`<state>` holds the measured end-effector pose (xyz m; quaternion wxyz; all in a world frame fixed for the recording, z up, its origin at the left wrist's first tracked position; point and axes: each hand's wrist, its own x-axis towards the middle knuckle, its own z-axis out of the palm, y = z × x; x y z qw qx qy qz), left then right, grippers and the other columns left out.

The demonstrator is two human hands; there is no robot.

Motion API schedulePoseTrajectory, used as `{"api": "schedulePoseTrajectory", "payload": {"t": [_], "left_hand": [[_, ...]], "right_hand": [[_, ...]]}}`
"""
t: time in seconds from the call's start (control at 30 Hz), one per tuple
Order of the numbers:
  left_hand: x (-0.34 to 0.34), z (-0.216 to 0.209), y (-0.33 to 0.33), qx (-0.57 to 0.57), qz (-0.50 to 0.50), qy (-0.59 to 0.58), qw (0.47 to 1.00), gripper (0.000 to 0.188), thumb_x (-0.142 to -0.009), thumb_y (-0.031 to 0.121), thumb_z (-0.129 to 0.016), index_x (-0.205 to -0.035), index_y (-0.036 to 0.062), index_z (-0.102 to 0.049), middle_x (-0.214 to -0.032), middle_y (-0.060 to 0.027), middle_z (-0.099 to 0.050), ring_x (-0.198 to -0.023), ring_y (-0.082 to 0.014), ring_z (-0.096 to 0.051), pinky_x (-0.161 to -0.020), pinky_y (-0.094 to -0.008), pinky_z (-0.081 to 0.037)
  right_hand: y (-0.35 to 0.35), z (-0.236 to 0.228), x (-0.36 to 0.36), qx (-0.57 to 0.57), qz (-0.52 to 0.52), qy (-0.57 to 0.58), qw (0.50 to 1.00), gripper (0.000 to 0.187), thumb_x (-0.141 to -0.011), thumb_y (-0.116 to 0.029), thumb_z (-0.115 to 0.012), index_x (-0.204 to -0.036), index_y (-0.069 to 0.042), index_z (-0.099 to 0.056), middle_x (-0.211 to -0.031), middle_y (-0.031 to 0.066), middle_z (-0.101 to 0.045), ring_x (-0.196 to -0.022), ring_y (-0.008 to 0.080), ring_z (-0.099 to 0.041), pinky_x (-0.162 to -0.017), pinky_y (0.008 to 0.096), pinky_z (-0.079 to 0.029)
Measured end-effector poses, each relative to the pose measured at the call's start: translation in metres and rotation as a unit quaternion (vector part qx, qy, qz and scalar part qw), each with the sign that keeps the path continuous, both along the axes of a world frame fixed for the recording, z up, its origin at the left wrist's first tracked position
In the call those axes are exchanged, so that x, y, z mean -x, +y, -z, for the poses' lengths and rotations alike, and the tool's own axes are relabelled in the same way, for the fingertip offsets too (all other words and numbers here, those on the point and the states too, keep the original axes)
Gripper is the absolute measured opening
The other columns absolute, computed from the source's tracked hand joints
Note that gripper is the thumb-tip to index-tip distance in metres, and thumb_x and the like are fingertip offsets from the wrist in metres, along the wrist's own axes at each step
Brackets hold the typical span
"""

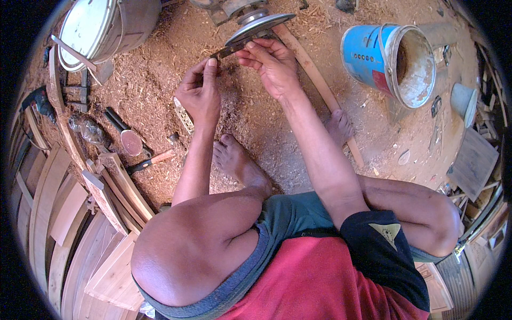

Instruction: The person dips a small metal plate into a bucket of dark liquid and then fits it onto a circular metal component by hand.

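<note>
In front of me a round metal disc sits on the shaft of a grinder-like machine. A narrow dark strip, which looks like a flat metal blade, spans my two hands just below the disc's near edge. My left hand pinches its left end between thumb and fingers. At the other end, the fingers of my right hand close on the strip, close under the disc. Whether the strip touches the disc I cannot tell, as my right fingers cover part of it.
Wood shavings cover the ground. A blue bucket lies tipped at the right; a pale bucket is at upper left. A long wooden strip runs beside my foot. At left are a hammer, a clamp and stacked boards.
</note>
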<state>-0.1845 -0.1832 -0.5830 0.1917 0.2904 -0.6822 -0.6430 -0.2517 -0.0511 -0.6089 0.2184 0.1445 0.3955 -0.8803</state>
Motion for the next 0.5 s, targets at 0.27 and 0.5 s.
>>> {"api": "schedulePoseTrajectory", "payload": {"t": [0.27,0.5], "left_hand": [[-0.0019,-0.0023,-0.0020,0.009,-0.001,-0.013,1.000,0.016,-0.090,0.012,-0.066,-0.095,-0.0028,-0.070,-0.082,-0.0074,-0.069,-0.073,-0.0115,-0.064,-0.070,-0.0248,-0.052],[-0.0042,-0.0014,-0.0038,0.008,-0.001,-0.027,1.000,0.017,-0.090,0.013,-0.066,-0.096,-0.0033,-0.069,-0.083,-0.0081,-0.069,-0.074,-0.0118,-0.064,-0.071,-0.0246,-0.052]], "right_hand": [[0.0011,0.0005,-0.0010,0.007,-0.020,0.009,1.000,0.011,-0.091,-0.003,-0.060,-0.101,-0.001,-0.061,-0.096,0.0154,-0.067,-0.089,0.0268,-0.068,-0.075,0.0360,-0.059],[-0.0005,0.0017,-0.0028,0.014,-0.021,0.015,1.000,0.011,-0.090,-0.003,-0.061,-0.102,-0.002,-0.062,-0.097,0.0154,-0.067,-0.089,0.0270,-0.068,-0.076,0.0361,-0.059]]}}
